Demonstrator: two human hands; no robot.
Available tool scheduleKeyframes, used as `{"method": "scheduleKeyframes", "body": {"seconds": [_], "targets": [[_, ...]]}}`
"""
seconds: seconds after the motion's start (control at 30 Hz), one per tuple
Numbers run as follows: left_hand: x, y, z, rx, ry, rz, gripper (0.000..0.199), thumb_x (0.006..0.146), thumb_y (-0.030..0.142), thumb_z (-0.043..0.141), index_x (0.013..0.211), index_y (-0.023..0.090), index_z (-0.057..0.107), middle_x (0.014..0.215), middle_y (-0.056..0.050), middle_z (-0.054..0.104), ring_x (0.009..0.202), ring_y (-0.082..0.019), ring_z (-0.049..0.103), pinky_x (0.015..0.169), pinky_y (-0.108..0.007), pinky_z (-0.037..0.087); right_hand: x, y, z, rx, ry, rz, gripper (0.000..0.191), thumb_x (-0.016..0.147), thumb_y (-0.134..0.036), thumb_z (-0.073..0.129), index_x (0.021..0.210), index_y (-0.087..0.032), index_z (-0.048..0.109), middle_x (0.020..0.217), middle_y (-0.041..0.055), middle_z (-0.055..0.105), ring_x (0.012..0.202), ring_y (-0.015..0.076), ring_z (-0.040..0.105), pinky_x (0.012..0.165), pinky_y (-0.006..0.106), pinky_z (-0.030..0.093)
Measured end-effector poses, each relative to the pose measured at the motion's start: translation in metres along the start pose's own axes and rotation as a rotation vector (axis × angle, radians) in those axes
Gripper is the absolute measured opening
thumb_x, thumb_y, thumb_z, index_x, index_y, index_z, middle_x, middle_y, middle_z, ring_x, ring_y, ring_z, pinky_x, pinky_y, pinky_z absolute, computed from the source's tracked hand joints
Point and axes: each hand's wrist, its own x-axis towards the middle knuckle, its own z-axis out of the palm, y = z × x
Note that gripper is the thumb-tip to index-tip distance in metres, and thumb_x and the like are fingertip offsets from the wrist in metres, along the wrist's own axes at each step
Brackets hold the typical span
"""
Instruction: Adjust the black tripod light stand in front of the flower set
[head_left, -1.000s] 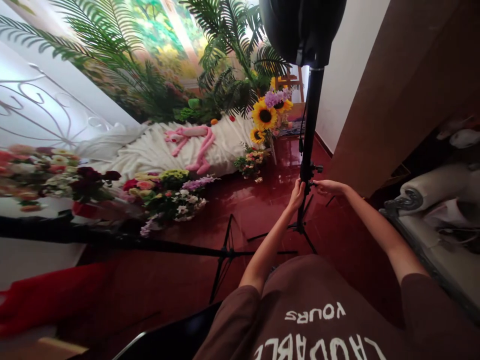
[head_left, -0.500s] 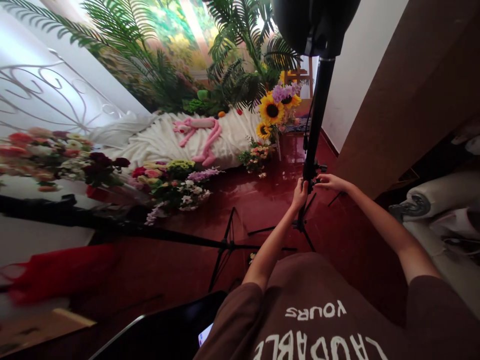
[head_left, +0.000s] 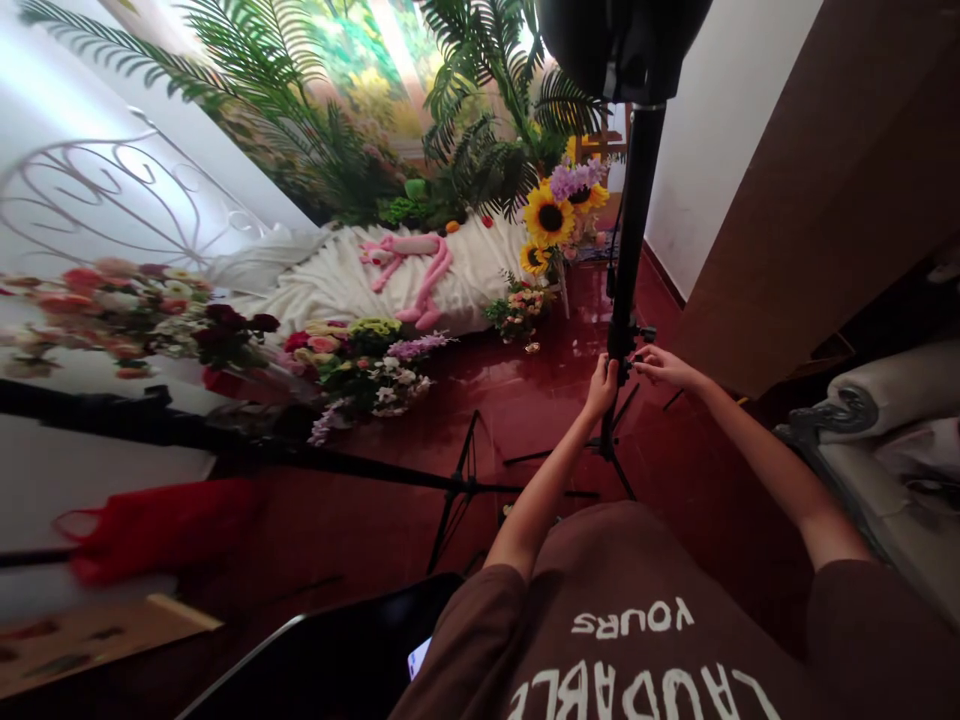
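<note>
A black light stand (head_left: pixel 637 230) rises in front of me, topped by a large dark lamp head (head_left: pixel 622 45) cut off by the upper edge. My left hand (head_left: pixel 602 385) is wrapped round the pole, low on its column. Just right of it, my right hand (head_left: pixel 664 366) has its fingers closed at a small black clamp knob (head_left: pixel 640 350) on the pole. The fingertips partly hide the knob. Below both hands, the stand's thin legs (head_left: pixel 604 445) spread on the red floor.
A second black stand (head_left: pixel 337 460) slants in from the left. Flower bouquets (head_left: pixel 360 370) edge a white draped bed (head_left: pixel 480 280) with a pink plush toy (head_left: pixel 412 262). Sunflowers (head_left: pixel 550 215) stand left of the pole. Rolled material (head_left: pixel 892 390) lies right, and a red bag (head_left: pixel 165 525) lies left.
The view has swung slightly left, so the room's contents sit further right. Both hands stay at the same place on the pole; the right fingers have shifted slightly at the knob.
</note>
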Motion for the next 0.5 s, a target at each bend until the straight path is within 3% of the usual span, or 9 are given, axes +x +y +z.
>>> {"method": "scheduleKeyframes", "body": {"seconds": [0.13,0.23,0.4,0.5], "targets": [[0.0,0.0,-0.001,0.024,-0.013,0.008,0.056,0.088,0.067,0.038,0.106,0.016,0.053,0.081,-0.003,0.06,0.07,-0.011,0.057,0.067,-0.023,0.048,-0.007,-0.008,-0.001,-0.078,0.132,-0.257,0.058,0.067,-0.055,0.075,0.11,-0.021,0.059,0.092,0.0048,0.066,0.074,0.0167,0.062,0.068,0.032,0.054],[0.001,-0.002,-0.001,0.048,0.004,0.005,0.055,0.089,0.066,0.038,0.107,0.016,0.055,0.091,-0.006,0.063,0.084,-0.014,0.06,0.079,-0.026,0.049,-0.009,-0.028,0.013,-0.162,0.244,-0.355,0.064,0.061,-0.051,0.08,0.113,-0.02,0.06,0.108,0.0095,0.066,0.097,0.0245,0.063,0.083,0.038,0.053],[0.002,0.0,0.0,0.012,0.014,0.012,0.06,0.091,0.064,0.035,0.116,0.014,0.055,0.108,-0.011,0.064,0.106,-0.018,0.06,0.092,-0.03,0.048,0.004,-0.073,0.063,-0.095,0.339,-0.202,0.038,0.072,-0.057,0.068,0.085,-0.022,0.066,0.081,0.0067,0.07,0.088,0.0255,0.067,0.07,0.033,0.053],[-0.001,0.003,-0.001,0.029,0.009,0.009,0.058,0.092,0.061,0.034,0.123,0.015,0.052,0.107,-0.011,0.065,0.11,-0.019,0.059,0.095,-0.03,0.046,0.012,-0.093,0.079,0.053,0.242,-0.155,0.041,0.072,-0.063,0.065,0.077,-0.022,0.064,0.065,0.0047,0.066,0.078,0.0245,0.068,0.06,0.031,0.052]]}}
